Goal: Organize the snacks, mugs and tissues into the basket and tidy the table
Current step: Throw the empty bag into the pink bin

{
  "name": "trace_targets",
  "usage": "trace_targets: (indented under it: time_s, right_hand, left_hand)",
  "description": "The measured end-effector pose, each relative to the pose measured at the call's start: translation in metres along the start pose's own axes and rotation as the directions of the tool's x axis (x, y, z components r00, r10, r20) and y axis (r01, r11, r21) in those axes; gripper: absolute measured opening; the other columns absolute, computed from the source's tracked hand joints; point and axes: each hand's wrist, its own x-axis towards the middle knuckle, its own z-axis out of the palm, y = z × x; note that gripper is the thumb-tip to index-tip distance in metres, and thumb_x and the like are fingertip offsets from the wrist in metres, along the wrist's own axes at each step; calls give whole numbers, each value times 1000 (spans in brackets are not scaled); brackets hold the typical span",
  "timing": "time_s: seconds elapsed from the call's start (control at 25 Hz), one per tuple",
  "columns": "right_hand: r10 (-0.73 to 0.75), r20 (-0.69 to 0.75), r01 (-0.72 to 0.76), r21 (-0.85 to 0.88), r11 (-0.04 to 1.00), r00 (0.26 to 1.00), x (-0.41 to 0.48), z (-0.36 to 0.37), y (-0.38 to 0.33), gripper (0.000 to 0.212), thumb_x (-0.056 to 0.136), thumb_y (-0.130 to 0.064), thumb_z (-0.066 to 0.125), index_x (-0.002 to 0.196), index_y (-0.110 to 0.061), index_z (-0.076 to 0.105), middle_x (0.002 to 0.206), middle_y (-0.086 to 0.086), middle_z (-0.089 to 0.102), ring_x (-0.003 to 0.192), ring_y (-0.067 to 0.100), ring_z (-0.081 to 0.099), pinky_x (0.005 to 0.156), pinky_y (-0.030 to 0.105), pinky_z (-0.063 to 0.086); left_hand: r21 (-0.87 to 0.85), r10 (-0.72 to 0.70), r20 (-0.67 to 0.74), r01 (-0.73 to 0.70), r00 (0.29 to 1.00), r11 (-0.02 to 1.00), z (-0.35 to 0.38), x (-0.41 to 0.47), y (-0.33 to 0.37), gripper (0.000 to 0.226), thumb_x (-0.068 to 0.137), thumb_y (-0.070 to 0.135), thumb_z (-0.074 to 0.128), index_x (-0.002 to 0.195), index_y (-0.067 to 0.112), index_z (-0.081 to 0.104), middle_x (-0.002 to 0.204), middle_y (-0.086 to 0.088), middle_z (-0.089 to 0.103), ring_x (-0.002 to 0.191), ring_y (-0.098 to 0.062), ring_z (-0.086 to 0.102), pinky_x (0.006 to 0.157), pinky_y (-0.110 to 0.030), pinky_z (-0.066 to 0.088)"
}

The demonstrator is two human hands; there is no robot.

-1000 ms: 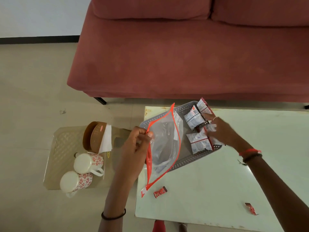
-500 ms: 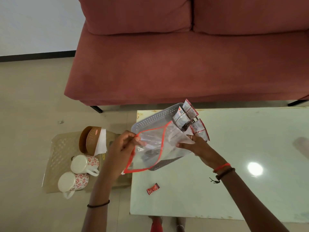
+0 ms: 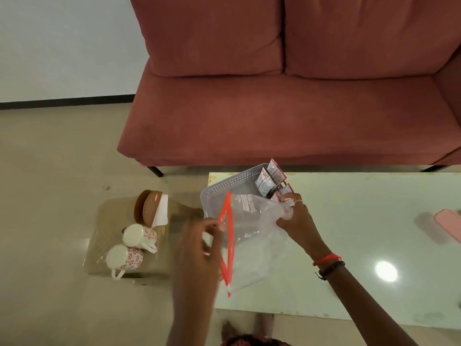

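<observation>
While a person bent over the pale glass-topped coffee table (image 3: 349, 245), both hands worked a clear plastic zip bag with an orange-red seal strip (image 3: 245, 236), which hung half over the grey perforated plastic basket (image 3: 224, 187) at the table's ten o'clock corner. The left hand (image 3: 199, 245), blurred, appeared to pinch the bag's orange mouth at its nine o'clock edge; the right hand (image 3: 296, 221) gripped the crumpled closed end at three o'clock. Small white-and-red snack sachets (image 3: 270, 179) stood packed in the basket's one o'clock corner. Thin and limp, the bag looked nearly weightless and slippery, likely best held by its stiffer seal strip. Two white ceramic mugs with red flower prints (image 3: 136, 245) lay on their sides on a translucent beige plastic stool (image 3: 104, 228) at nine o'clock of the table, beside a round brown woven tissue holder (image 3: 147, 208). Those mugs seemed heavier and breakable, best lifted by their handles.
</observation>
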Motion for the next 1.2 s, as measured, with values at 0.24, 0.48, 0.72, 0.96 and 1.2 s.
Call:
trace_targets:
  time_s: [0.24,0.48,0.72,0.96,1.2]
  right_hand:
    - [5,5,-6,105,994,1000,-29,-24,-7,53,75,4,65,122,-11,47,114,17,60,99,33,60,73,36,58]
    - [85,312,-266,601,753,946,-65,-59,5,45,84,12,55,116,-18,48,123,20,56,100,32,59,69,33,59]
    - [45,482,-430,730,532,875,-111,-81,43,41,87,11,53,120,-14,48,105,12,66,90,25,68,76,35,59]
    - [60,42,-63,78,995,997,-172,-120,98,45,77,-8,74,116,-6,53,106,7,49,87,21,56,77,30,50]
    - [56,20,-59,211,976,998,-236,-195,162,24,95,-29,52,94,-13,70,92,-4,70,90,10,63,83,21,46]
  left_hand:
    - [424,-93,453,-123,887,897,56,-37,13,79,82,57,56,146,30,19,154,12,28,135,-12,39,103,-34,39]
    - [433,-238,587,-52,774,900,67,-52,2,92,73,55,66,147,35,16,146,11,44,127,-18,49,94,-32,42]
    - [200,-216,500,131,839,971,89,-121,23,76,80,40,67,144,28,27,117,2,68,104,-17,65,81,-27,49]
    - [-67,-345,507,435,790,898,116,-181,46,66,80,15,69,138,17,38,100,-14,73,101,-26,66,94,-37,50]
    - [-145,-453,602,648,658,748,177,-214,101,48,76,20,74,119,22,54,107,-8,66,85,-18,65,62,-24,48]
